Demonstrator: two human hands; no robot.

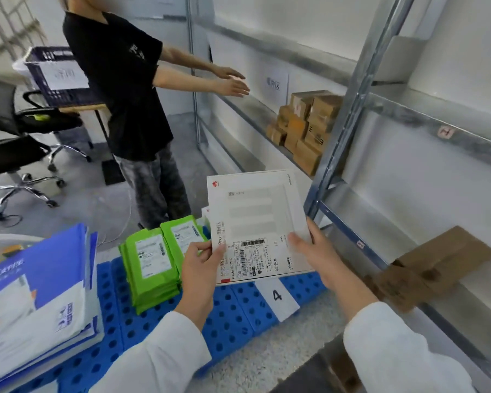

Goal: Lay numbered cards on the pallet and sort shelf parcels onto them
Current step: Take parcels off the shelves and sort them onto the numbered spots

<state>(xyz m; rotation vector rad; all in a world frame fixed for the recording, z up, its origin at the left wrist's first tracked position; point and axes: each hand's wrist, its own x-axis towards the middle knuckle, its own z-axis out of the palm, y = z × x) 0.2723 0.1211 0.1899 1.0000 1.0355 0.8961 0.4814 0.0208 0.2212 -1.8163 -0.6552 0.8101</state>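
Observation:
I hold a flat white parcel [255, 219] with a printed shipping label in both hands, tilted above the blue perforated pallet [233, 321]. My left hand [201, 268] grips its lower left edge and my right hand [315, 251] its lower right corner. Under the parcel a white card marked 4 [278, 299] lies on the pallet. Stacks of green parcels [159, 259] stand on the pallet to the left, and a pile of blue and white mailers [37, 293] fills the near left.
A metal shelf rack [349, 117] runs along the right, with brown cartons [304, 129] on a middle shelf and flat cardboard pieces [425, 268] lower down. Another person in a black shirt [119, 80] stands ahead, arms stretched toward the shelf. Office chairs [17, 154] and a dark crate [54, 75] stand at left.

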